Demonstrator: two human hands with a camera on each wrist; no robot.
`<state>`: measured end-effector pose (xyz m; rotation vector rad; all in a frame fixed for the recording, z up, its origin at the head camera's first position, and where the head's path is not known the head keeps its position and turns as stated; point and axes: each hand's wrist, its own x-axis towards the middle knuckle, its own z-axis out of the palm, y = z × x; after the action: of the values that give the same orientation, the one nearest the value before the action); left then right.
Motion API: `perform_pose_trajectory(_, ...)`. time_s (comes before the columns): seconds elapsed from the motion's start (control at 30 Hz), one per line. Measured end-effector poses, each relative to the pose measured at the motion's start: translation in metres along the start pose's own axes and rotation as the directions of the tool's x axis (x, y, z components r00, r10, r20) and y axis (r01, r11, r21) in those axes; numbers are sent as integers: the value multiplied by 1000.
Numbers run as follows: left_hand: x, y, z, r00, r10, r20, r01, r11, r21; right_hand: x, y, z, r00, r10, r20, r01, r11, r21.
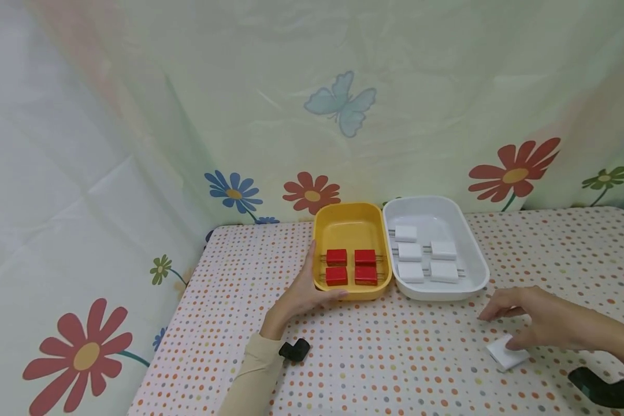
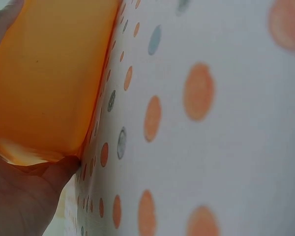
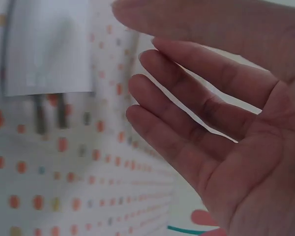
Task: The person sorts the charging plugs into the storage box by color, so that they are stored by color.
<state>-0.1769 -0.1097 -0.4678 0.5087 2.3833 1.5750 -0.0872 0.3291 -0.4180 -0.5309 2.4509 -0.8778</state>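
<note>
My left hand (image 1: 303, 293) lies round the near left corner of a yellow tray (image 1: 348, 207), fingers extended along its left side and thumb across the front. The left wrist view shows the thumb touching the tray's orange-looking wall (image 2: 49, 83). Four-sided red plug adapters (image 1: 336, 276), several of them, lie in the tray's near half. My right hand (image 1: 543, 318) hovers over a loose white plug adapter (image 1: 511, 359) on the table. In the right wrist view, the adapter (image 3: 49, 54) shows two metal prongs and stands apart from the spread thumb and loosely bent fingers.
A white tray (image 1: 477, 277) stands against the yellow tray's right side, holding several white plug adapters (image 1: 444, 271). A dotted cloth (image 1: 385, 358) covers the table. Behind the trays hangs a flowered curtain (image 1: 395, 144), reaching down to the table's far edge.
</note>
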Motion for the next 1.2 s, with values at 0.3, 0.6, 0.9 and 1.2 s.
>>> perform_pose_trajectory(0.3, 0, 0, 0, 1000, 22, -7, -22, 1000, -9, -3, 19, 18, 995, -58, 86, 56, 998, 32)
perform_pose_trajectory(0.6, -1, -1, 0, 1000, 8, 2, -8, 1000, -15, 2, 30, 26, 996, -65, 54, 66, 998, -21)
perform_pose_trajectory(0.9, 1, -2, 1, 1000, 11, 9, -10, 1000, -18, 1, 30, 22, 996, -80, 46, 82, 995, -53)
perform_pose_trajectory(1.2, 1, -2, 0, 999, 31, 8, -30, 999, -16, -7, 5, -27, 992, -125, -22, 123, 987, -99)
